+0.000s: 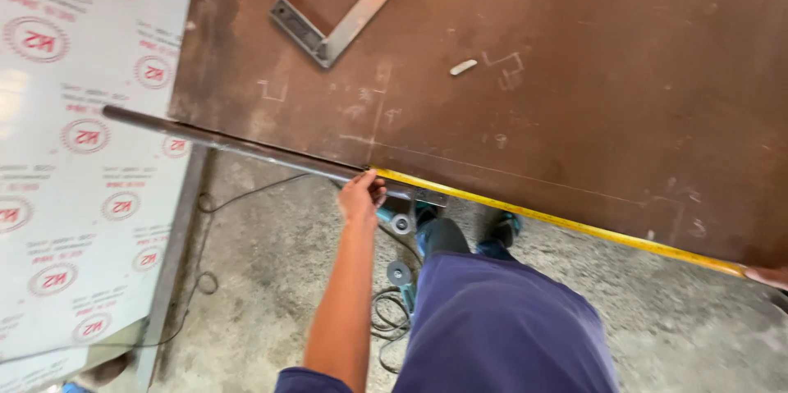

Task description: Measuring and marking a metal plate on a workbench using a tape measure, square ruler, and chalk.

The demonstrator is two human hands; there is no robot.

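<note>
Along the near edge of the rusty brown steel table, a long dark metal bar lies lengthwise beside a stretched yellow tape measure. The left hand pinches the tape's end against the bar, fingers closed, the bar running off to its left. At the frame's right edge, the right hand touches the tape's far end, its grip unclear; a steel try square and white chalk stick lie well apart.

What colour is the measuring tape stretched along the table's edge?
Yellow; the measuring tape shows best in the head view, running along the brown table.

My left hand pins tape measure against bar along the bench edge, square lying behind.
</note>
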